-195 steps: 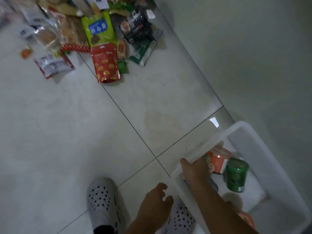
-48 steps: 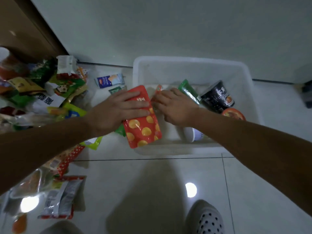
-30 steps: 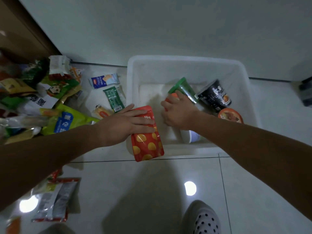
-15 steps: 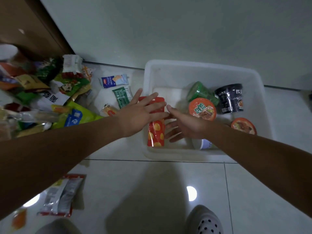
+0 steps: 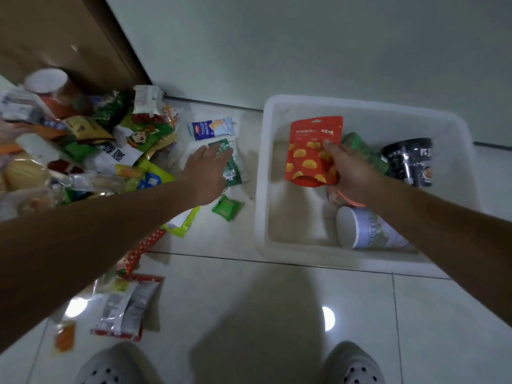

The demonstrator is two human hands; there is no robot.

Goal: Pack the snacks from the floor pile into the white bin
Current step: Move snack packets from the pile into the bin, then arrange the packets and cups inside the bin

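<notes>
While right hand [image 5: 349,173] pinches the red pouch [image 5: 309,146] over the white bin [image 5: 261,189], left hand [image 5: 205,177] is spread flat, green packet [image 5: 235,169] under its fingertips.

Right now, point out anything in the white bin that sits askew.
The pale paper cup lies tipped on its side by the white plastic bin's near wall; the black noodle cup is tilted too. Nothing looks spilled.

The place looked like a home: a glossy pale tile floor [image 5: 227,300] met a plain painted wall [image 5: 304,45] beside a brown wooden door [image 5: 55,31]. Snack packets [image 5: 124,151] lay heaped on the tiles near a white plastic bin [image 5: 388,117], and the person wore perforated house clogs [image 5: 352,365].
</notes>
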